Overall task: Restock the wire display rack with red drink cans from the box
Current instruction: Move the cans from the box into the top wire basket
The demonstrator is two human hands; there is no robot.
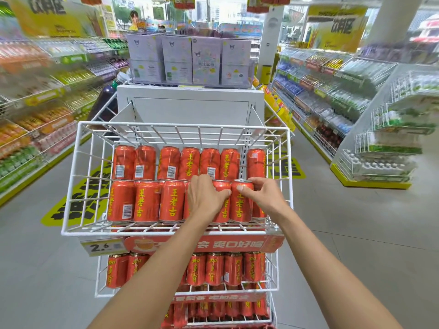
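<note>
A white wire display rack (71, 210) stands in front of me, its top basket holding two rows of upright red drink cans (147, 200) with yellow characters. My left hand (204, 195) rests over the front-row cans right of centre, thumb against one can (223, 210). My right hand (266, 195) grips the neighbouring front-row can (241, 205) near its top, thumb on its face. Both hands are inside the basket. No box is in view.
Lower tiers of the rack hold more red cans (213, 269). A price tag (102, 246) hangs at the basket's front left. Purple cartons (190, 60) sit on the white stand behind. Stocked shelves line both aisles; a wire shelf unit (384, 138) stands right.
</note>
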